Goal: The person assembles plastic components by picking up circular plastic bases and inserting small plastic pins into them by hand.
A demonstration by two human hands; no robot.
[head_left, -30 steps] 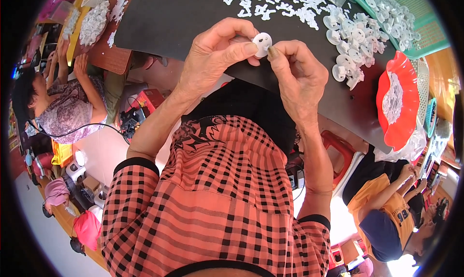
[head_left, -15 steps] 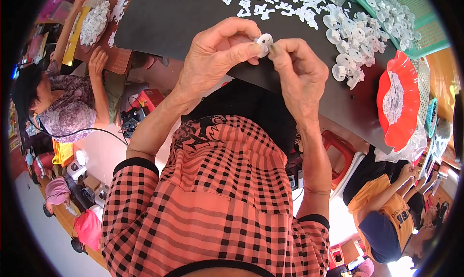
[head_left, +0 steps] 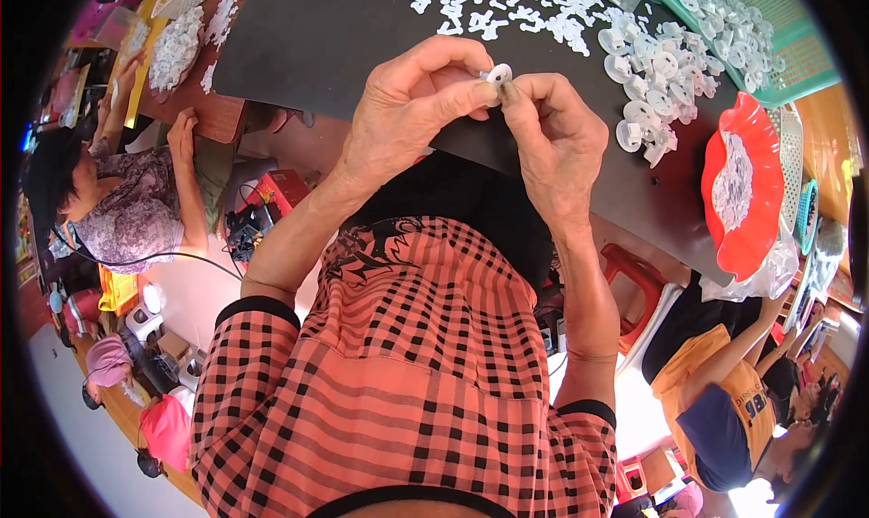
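My left hand [head_left: 412, 106] pinches a small round white plastic part [head_left: 500, 73] between thumb and fingers, above the near edge of the dark table [head_left: 317, 57]. The part is a disc with small holes, and its lower side is hidden by my fingers. Against its right edge press the thumb and fingertips of my right hand [head_left: 561, 133], closed in a pinch. Whatever lies between them is too small or covered to make out. Small white plastic pieces [head_left: 525, 13] lie scattered beyond my hands, and a heap of similar white disc parts [head_left: 656, 79] sits to their right.
A green basket [head_left: 801, 52] holding more white parts stands at the far right. Nearer is a red wavy-rimmed dish [head_left: 760, 233] of small white pieces. One co-worker [head_left: 136, 192] sits at the left by a pile of white parts [head_left: 176, 49]; another in yellow [head_left: 715, 373] is at the right.
Both hands have shifted slightly, and the disc is tilted a little differently between them. The left co-worker's near hand has closed and dropped toward the table edge.
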